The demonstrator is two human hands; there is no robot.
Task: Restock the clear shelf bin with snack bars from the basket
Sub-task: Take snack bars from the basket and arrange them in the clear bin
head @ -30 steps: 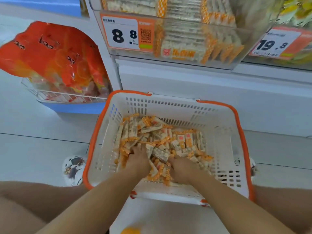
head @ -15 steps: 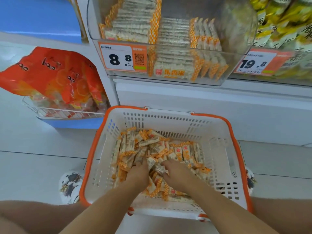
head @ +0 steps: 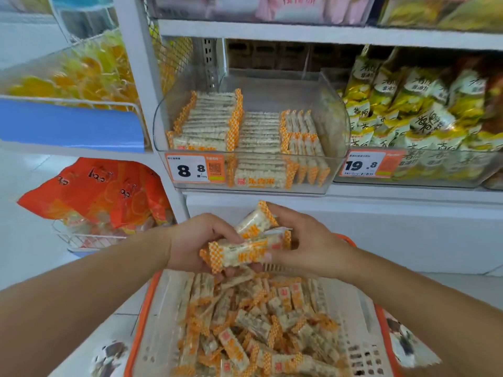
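**Op:** Holding a small bundle of snack bars just above the basket, below the front lip of the clear shelf bin. Left hand curled under and around the bundle's left end, thumb on top. Right hand pinching the right ends, fingers folded over them.

**Obs:** How do they handle?

**Op:** Light, I'd judge. Crinkly film wrappers, likely slick against each other; the bars look puffed and crumbly. I'd hold across the middles, not the checked orange seal ends, and squeeze gently.

**Obs:** Room in the bin?

**Op:** Rows stacked at its left and centre, with a lower row on the right; open space shows above them. Many loose bars lie heaped in the basket.
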